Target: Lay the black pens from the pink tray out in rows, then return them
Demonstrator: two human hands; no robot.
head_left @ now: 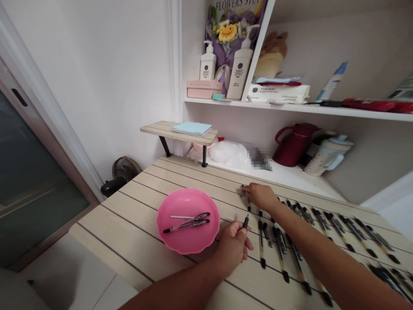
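My left hand (232, 244) is closed around a pen, whose dark tip end (246, 221) sticks up past the fingers. Farther up the table, my right hand (259, 196) has its fingers pinched together low over the boards. A small dark and silvery piece shows at those fingertips, too small to name. Left of my hands stands a pink bowl (189, 193) with a scalloped rim; two capped pens (190, 222) and a thin white stick (180, 217) lie in it. Several disassembled pens (262, 243) are laid out in rows to the right, partly hidden by my right forearm.
A small raised shelf (158, 128) on black legs bears a light blue pad (192, 128) at the table's far left corner. Behind the table are a white plastic bag (229, 154), a dark red jug (294, 144) and a pale bottle (327, 156). Pump bottles (240, 71) stand on the shelf above.
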